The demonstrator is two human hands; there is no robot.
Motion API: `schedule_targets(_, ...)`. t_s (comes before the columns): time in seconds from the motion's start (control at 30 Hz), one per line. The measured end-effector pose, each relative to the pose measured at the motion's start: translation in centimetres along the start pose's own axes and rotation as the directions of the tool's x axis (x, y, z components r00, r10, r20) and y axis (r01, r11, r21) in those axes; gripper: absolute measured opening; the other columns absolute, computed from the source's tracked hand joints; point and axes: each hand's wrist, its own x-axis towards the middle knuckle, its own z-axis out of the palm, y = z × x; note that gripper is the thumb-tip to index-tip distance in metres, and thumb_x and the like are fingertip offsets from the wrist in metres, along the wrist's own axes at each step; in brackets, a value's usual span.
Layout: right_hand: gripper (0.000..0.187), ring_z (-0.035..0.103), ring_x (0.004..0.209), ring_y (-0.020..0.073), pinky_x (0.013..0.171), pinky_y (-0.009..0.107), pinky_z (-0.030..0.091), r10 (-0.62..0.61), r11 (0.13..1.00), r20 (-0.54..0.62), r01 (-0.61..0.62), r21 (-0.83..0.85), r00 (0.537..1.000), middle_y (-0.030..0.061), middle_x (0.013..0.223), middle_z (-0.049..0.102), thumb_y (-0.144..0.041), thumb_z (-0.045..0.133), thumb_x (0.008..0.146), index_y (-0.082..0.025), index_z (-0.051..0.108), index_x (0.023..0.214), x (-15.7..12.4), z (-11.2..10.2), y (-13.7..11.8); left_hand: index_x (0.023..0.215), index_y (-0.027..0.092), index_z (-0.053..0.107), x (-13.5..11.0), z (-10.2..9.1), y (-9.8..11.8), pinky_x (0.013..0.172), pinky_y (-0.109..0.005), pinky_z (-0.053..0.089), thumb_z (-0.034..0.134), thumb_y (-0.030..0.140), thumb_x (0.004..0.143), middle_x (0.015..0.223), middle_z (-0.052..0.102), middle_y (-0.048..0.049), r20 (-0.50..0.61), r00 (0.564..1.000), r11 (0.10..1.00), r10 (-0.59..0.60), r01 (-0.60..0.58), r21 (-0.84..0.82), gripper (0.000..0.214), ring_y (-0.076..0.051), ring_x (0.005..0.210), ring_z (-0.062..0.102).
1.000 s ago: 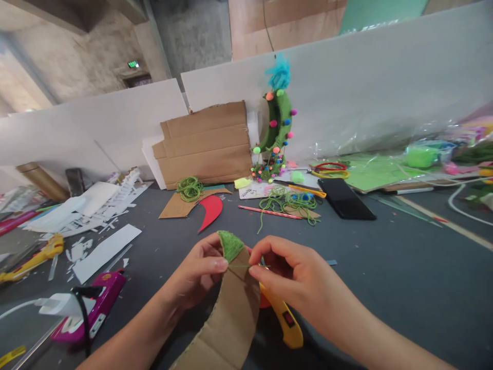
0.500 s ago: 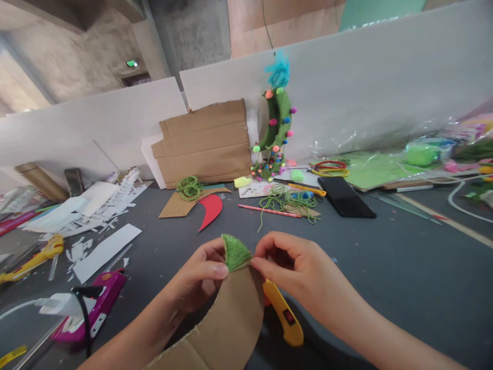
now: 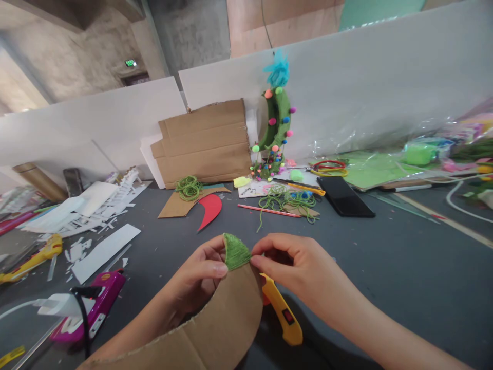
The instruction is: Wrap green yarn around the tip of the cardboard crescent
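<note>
A curved piece of brown cardboard (image 3: 227,318) points away from me, its tip wound with green yarn (image 3: 236,253). My left hand (image 3: 202,270) grips the cardboard near the wound tip, thumb on top and fingers behind. At the right edge of the winding, my right hand (image 3: 288,259) pinches with thumb and index finger, where the yarn strand meets the cardboard; the strand itself is mostly hidden. Partly behind the cardboard lies a yellow tool with a red switch (image 3: 283,313), which looks like a glue gun.
Beyond my hands lie a red curved piece (image 3: 211,209), a striped pencil (image 3: 268,210), loose green yarn (image 3: 290,201) and a black phone (image 3: 345,196). A decorated green crescent (image 3: 283,118) stands behind. On the left are a purple power strip (image 3: 103,300) and another yellow glue gun (image 3: 38,259).
The cardboard's near end has swung leftward in my left hand. Below the winding, the yarn's edge now looks neater. My right hand has barely shifted and stays pinched at the edge.
</note>
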Motion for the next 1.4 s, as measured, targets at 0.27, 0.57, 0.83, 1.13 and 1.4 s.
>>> schedule_targets(0.27, 0.011, 0.039, 0.049, 0.0079, 0.045, 0.018, 0.029, 0.018, 1.0, 0.017, -0.018, 0.0, 1.0, -0.0056, 0.051, 0.044, -0.023, 0.056, 0.069, -0.016, 0.058, 0.06, 0.5, -0.8, 0.3, 0.079, 0.015, 0.066, -0.3, -0.8, 0.7, 0.054, -0.018, 0.042, 0.063, 0.013, 0.066, 0.071, 0.063, -0.0017, -0.084, 0.993, 0.981, -0.083, 0.097, 0.17, 0.014, -0.01, 0.058, 0.056)
schedule_targets(0.57, 0.012, 0.038, 0.05, 0.0084, 0.047, 0.02, 0.028, 0.058, 0.997, 0.02, -0.057, -0.05, 0.998, -0.0054, 0.053, 0.045, -0.025, 0.054, 0.07, -0.017, 0.056, 0.062, 1.0, -0.8, 1.0, 0.086, 0.017, 0.071, -1.1, -1.7, 3.4, 0.072, -0.026, 0.047, 0.064, 0.024, 0.07, 0.082, 0.068, -0.0071, -0.122, 0.988, 0.761, -0.097, 0.152, 0.63, 0.019, -0.017, 0.076, 0.06)
schedule_targets(0.83, 0.012, 0.041, 0.053, 0.0089, 0.048, 0.019, 0.031, 0.078, 0.996, 0.048, -0.077, -0.035, 0.996, -0.0046, 0.055, 0.047, -0.026, 0.054, 0.072, -0.016, 0.057, 0.065, 1.1, 0.4, 1.0, 0.065, 0.016, 0.064, -0.7, -0.4, 2.1, 0.05, -0.018, 0.034, 0.056, 0.017, 0.071, 0.058, 0.052, 0.0021, -0.19, 0.978, 0.642, 0.082, 0.094, 0.761, 0.01, -0.01, 0.054, 0.044)
schedule_targets(1.13, 0.012, 0.043, 0.052, 0.0091, 0.049, 0.02, 0.032, 0.118, 0.993, 0.061, -0.119, 0.016, 0.991, -0.0047, 0.054, 0.049, -0.026, 0.055, 0.069, -0.017, 0.055, 0.06, 1.2, 0.6, 1.3, 0.064, 0.016, 0.054, -1.0, -0.2, 2.4, 0.05, -0.019, 0.029, 0.049, 0.018, 0.071, 0.056, 0.044, 0.005, -0.217, 0.976, 0.566, -0.001, 0.18, 0.804, 0.009, -0.008, 0.053, 0.038)
schedule_targets(1.4, 0.012, 0.042, 0.049, 0.0083, 0.046, 0.019, 0.031, 0.142, 0.99, 0.068, -0.143, 0.014, 0.988, -0.0055, 0.052, 0.047, -0.025, 0.055, 0.068, -0.017, 0.054, 0.06, 1.0, 0.9, 1.1, 0.059, 0.016, 0.048, -0.8, 0.1, 2.1, 0.047, -0.019, 0.025, 0.05, 0.02, 0.069, 0.052, 0.037, 0.0066, -0.253, 0.967, 0.512, 0.031, 0.202, 0.835, 0.011, -0.007, 0.051, 0.032)
